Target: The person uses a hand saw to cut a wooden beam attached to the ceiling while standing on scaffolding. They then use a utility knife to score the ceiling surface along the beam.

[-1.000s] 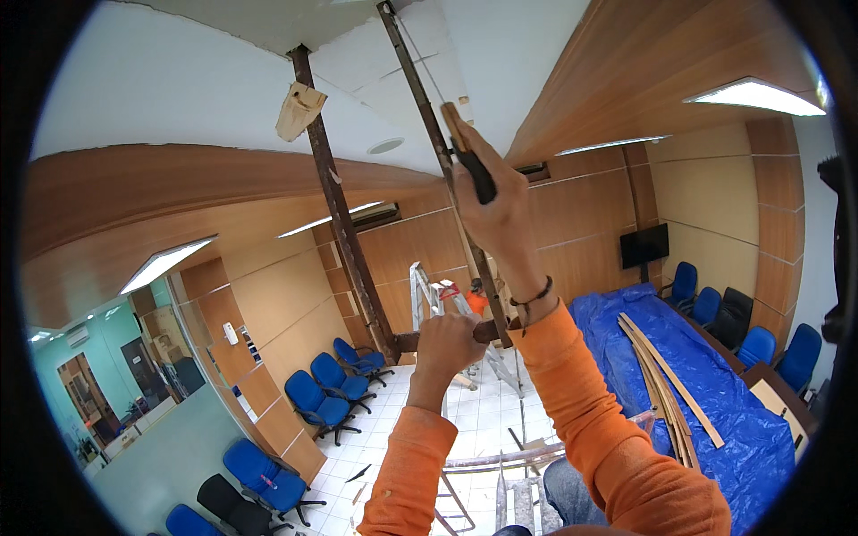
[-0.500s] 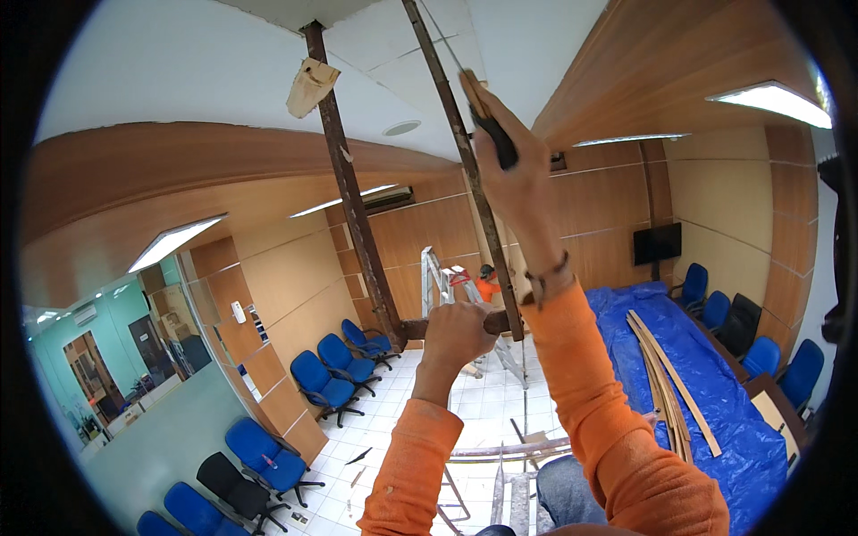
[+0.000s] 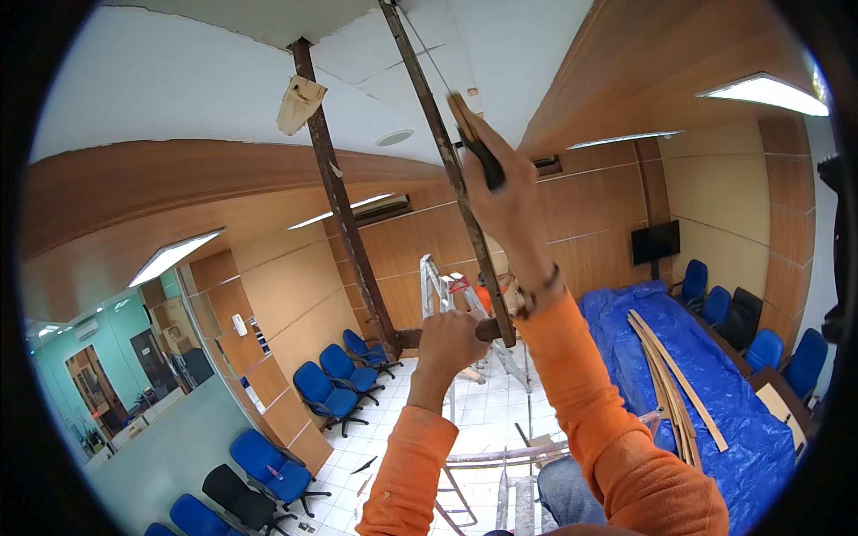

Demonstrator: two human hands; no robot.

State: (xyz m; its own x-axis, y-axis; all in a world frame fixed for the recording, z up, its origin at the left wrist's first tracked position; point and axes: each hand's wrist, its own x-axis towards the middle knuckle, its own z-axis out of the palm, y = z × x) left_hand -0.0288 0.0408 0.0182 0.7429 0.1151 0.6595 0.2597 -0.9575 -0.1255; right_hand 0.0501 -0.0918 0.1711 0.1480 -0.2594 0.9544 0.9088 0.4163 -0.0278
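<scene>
My right hand [image 3: 508, 201], raised high, is closed on the handle of a hand saw [image 3: 483, 161] with a wood-coloured and black grip. Its blade, seen nearly edge-on, runs up as a thin line beside a dark brown upright bar [image 3: 435, 121]. I cannot tell whether the blade touches the bar. Lower down, my left hand [image 3: 449, 347] wraps round a short dark crossbar [image 3: 410, 339]. That crossbar joins the bar's lower end to a second upright bar [image 3: 338, 201]. A pale wood scrap [image 3: 301, 104] clings to the second bar near the ceiling.
Below me are metal scaffold rails [image 3: 509, 453]. A stepladder [image 3: 431, 286] stands beyond, with a person in orange [image 3: 485, 297] partly hidden behind the bar. Blue chairs [image 3: 326, 390] line the left. Long wood strips [image 3: 666, 384] lie on a blue tarp [image 3: 617, 326] at right.
The view has tilted slightly upward. My right hand and the saw sit a little lower in the picture; my left hand keeps its hold. The person by the ladder is more hidden.
</scene>
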